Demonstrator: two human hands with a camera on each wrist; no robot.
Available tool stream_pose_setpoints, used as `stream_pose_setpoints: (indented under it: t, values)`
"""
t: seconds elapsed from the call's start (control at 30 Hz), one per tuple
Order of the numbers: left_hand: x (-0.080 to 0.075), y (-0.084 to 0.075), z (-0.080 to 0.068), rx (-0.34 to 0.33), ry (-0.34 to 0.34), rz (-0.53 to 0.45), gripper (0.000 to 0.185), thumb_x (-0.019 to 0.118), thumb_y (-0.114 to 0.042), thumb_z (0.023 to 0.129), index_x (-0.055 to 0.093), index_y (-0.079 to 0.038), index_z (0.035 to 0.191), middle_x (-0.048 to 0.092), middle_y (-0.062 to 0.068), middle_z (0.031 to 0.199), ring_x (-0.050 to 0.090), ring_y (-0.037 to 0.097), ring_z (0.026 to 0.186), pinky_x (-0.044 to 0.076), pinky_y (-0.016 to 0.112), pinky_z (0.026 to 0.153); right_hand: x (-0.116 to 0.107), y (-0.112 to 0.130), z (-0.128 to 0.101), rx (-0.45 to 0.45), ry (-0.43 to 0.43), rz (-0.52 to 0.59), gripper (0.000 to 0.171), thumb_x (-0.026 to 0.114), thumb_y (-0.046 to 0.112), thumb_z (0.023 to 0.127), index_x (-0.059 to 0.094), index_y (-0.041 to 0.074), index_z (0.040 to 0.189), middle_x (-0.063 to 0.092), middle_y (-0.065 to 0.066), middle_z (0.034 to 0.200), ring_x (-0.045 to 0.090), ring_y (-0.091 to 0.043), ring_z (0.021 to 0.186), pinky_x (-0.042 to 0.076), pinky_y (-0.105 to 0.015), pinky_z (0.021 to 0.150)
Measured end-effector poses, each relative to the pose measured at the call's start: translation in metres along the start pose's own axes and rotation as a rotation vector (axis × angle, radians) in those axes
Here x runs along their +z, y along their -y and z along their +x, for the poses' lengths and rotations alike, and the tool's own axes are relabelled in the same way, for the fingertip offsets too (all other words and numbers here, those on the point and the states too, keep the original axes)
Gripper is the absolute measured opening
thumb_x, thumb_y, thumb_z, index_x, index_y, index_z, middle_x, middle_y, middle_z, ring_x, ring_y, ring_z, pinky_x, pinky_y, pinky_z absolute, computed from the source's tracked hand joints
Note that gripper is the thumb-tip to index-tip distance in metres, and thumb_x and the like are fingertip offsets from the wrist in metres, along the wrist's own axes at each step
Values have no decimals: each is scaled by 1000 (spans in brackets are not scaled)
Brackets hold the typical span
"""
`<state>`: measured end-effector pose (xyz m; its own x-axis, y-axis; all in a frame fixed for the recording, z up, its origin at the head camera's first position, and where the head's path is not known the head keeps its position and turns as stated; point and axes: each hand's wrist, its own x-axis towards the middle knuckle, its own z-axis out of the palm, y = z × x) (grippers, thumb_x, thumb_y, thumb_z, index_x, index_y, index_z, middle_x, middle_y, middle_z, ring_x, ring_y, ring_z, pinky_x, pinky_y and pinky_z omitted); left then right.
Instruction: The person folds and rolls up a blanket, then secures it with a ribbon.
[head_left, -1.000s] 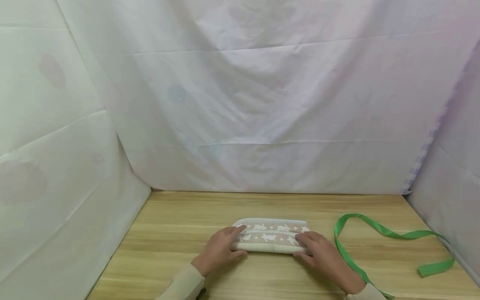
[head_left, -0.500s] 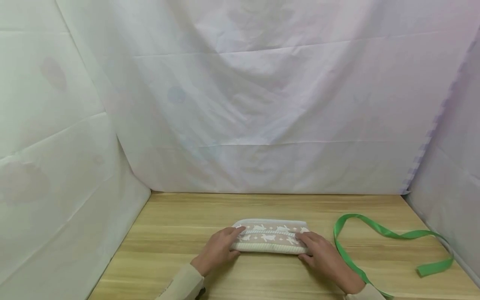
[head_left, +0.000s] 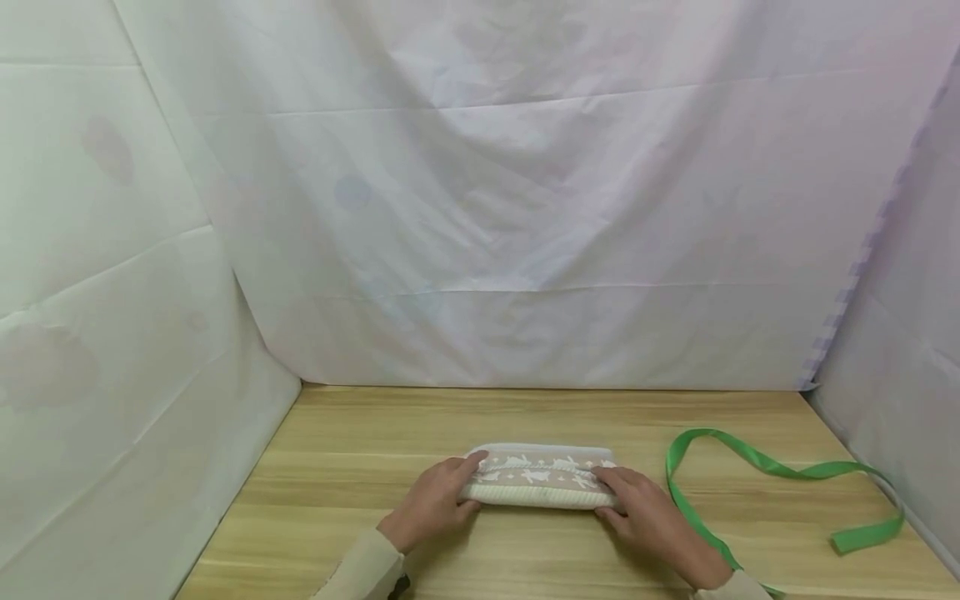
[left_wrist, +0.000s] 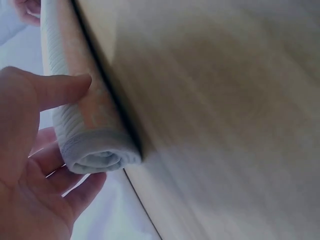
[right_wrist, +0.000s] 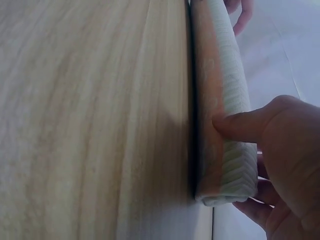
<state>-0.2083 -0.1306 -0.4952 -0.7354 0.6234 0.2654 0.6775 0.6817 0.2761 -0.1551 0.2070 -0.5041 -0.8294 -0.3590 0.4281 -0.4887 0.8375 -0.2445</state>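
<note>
Rolled cloth (head_left: 540, 477), beige with white rabbits, lies crosswise on the wooden surface (head_left: 360, 467) near its front edge, gripped at its ends by the left hand (head_left: 430, 502) and right hand (head_left: 647, 517), thumbs on top. Rolling looks nearly complete; next, both hands must keep it tight. Farther right lies a loose green ribbon (head_left: 780, 472).

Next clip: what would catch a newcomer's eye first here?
First, the rolled towel with white rabbit figures, lying near the front middle of the wooden table, with the left hand gripping its left end and the right hand its right end. Next, the bright green ribbon snaking loose over the table's right side. White sheets drape behind and on both sides.
</note>
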Motion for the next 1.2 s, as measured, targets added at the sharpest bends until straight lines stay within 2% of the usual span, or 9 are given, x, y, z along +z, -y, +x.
stream_pose_setpoints:
  t: [0.23,0.37,0.47,0.57,0.73,0.83,1.0,1.1,1.2]
  values:
    - [-14,3,4,-67,185,-119,71,73,-26,90,38,-9,149,68,8,119,64,24,110,51,42,96,-1,-6,-2,-93,-37,80,40,81,14,81,66,5,116,71,-4,110,68,-24,99,57,-42,81]
    - [-18,8,5,-119,264,-243,68,67,-32,95,36,-12,151,67,5,119,63,19,109,51,40,95,-3,-10,-2,-50,3,150,31,74,19,89,64,9,117,69,2,108,66,-16,96,55,-36,77]
    - [-17,12,6,-181,287,-323,67,63,-39,97,35,-14,152,64,3,120,59,16,108,50,41,94,-2,-14,1,-12,37,206,28,69,21,94,62,11,118,68,4,107,64,-11,95,53,-32,75]
    - [-15,15,7,-223,285,-372,67,60,-43,98,35,-14,152,60,4,120,56,17,108,50,44,93,-1,-17,5,1,60,267,25,66,20,96,60,11,119,68,3,103,63,-7,91,52,-30,71]
    - [-12,24,16,-253,274,-475,69,59,-42,99,31,-9,153,62,12,123,59,26,110,50,50,91,-1,-23,14,51,135,385,25,58,22,101,55,8,122,62,12,83,53,2,69,48,-27,64]
    - [-11,28,20,-313,261,-535,72,58,-44,98,27,-10,155,57,20,133,57,36,120,47,57,97,2,-29,20,88,153,384,29,55,25,103,54,6,125,59,16,78,51,2,65,48,-27,65]
    - [-6,30,23,-444,209,-592,78,60,-50,96,27,-12,155,44,26,147,45,44,133,38,64,103,13,-36,26,219,128,373,37,58,32,101,54,8,129,67,14,88,62,-4,83,53,-36,75]
    - [-4,28,26,-504,161,-612,79,62,-49,95,28,-10,154,43,25,149,43,44,135,38,64,104,19,-39,29,317,93,383,47,61,37,99,52,6,133,70,-1,102,60,-8,77,51,-34,72]
    - [-2,25,30,-529,118,-594,77,63,-45,95,30,-5,152,41,23,151,42,45,135,37,64,104,24,-40,32,373,47,366,56,63,40,97,50,1,135,65,-13,112,50,-10,69,46,-30,66]
